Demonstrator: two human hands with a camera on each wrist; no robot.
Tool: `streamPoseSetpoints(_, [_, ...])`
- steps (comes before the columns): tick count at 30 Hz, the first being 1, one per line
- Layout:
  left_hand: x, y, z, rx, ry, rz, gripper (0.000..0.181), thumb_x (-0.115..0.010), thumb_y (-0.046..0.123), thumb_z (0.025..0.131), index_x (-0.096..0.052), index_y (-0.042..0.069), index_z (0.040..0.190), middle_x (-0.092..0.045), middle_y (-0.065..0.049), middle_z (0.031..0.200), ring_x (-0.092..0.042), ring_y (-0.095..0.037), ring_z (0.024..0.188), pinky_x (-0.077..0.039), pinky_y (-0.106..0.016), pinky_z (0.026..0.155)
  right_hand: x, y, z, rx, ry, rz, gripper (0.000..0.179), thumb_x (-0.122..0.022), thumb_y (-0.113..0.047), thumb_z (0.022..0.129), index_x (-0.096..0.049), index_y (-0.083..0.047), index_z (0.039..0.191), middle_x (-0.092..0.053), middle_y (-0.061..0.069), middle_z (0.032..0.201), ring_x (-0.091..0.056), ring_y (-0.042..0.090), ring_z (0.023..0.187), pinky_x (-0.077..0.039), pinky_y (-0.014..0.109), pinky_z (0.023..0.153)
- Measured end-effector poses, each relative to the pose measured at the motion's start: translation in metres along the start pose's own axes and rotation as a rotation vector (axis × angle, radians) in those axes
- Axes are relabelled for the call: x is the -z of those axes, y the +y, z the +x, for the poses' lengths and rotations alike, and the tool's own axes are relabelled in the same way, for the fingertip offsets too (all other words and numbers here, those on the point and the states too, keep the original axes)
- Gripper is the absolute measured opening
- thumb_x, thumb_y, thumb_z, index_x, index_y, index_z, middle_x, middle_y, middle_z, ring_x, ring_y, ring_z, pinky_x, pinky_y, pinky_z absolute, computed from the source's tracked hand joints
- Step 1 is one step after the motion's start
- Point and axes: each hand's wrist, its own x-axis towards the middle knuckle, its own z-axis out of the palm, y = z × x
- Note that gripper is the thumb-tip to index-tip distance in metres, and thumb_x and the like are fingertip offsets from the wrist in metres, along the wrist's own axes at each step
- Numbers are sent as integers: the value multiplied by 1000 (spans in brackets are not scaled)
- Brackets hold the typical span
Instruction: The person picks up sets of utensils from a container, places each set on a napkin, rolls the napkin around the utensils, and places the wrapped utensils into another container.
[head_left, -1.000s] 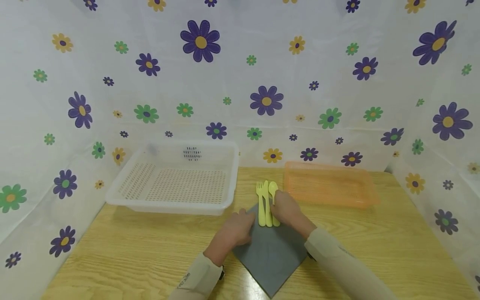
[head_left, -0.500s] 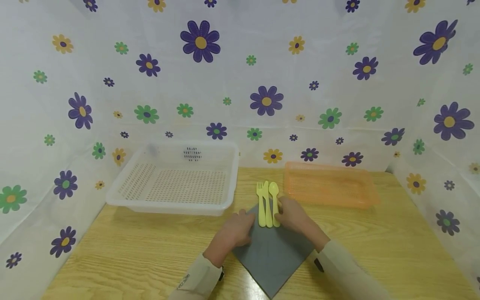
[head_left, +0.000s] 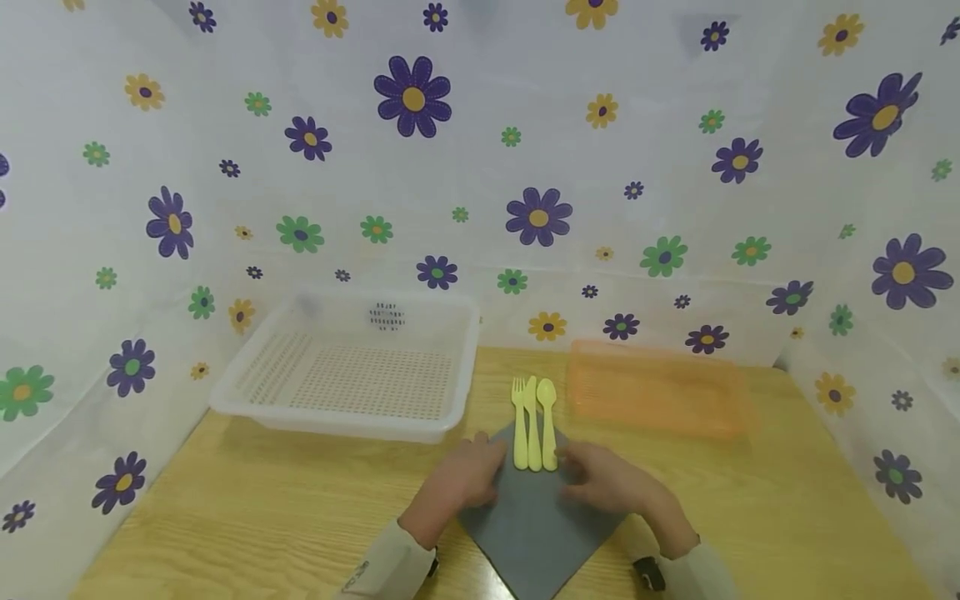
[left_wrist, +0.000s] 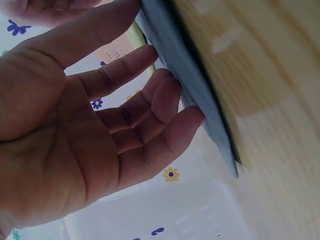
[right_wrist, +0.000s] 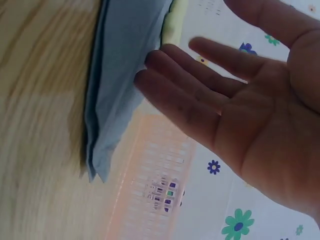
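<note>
A folded grey cloth napkin (head_left: 531,537) lies cornerwise on the wooden table. On its far part a yellow fork (head_left: 519,421), knife (head_left: 532,429) and spoon (head_left: 548,421) lie side by side, their heads reaching past the napkin's far corner. My left hand (head_left: 467,473) rests at the napkin's left edge; the left wrist view shows its fingertips (left_wrist: 189,119) on the cloth, fingers loosely bent. My right hand (head_left: 606,479) is beside the spoon's handle, over the napkin's right part. Its fingers (right_wrist: 170,95) extend loosely and hold nothing in the right wrist view.
A white perforated basket (head_left: 330,423) stands at the back left of the table. At the back right is a shallow orange basket (head_left: 660,392). A flower-printed white sheet (head_left: 465,117) encloses the back and both sides.
My right hand has let go of the spoon and drawn back toward me, to the right. The left hand stays at the napkin's edge. The head view has tilted slightly up.
</note>
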Motion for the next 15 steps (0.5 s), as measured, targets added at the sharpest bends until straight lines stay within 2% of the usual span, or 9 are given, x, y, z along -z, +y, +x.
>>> streamPoseSetpoints(4, [1,0,0,-1,-2,2,35,-85,10,72,-54,11,89,-52,-9,90,-56,-28,82,-48,-38,65,-3,0,-5,68,-43,-55,43,-77,-9,84,-61,5,121,-64,15,118,-60,31,110,-48,49,94])
streamPoseSetpoints(8, [4,0,-1,-7,-3,-3,35,-85,10,73,-55,9,90,-52,-10,90,-55,-28,82,-49,-39,65,-5,5,-8,122,-30,-101,36,-80,-12,80,-64,-1,111,-64,9,111,-59,26,104,-49,43,91])
streamPoseSetpoints(15, [5,5,-2,-24,-2,-11,35,-85,11,74,-55,9,92,-52,-10,90,-56,-28,82,-49,-38,65,-12,6,-15,102,4,-167,27,-82,-5,72,-66,-3,93,-59,8,107,-57,27,100,-49,42,88])
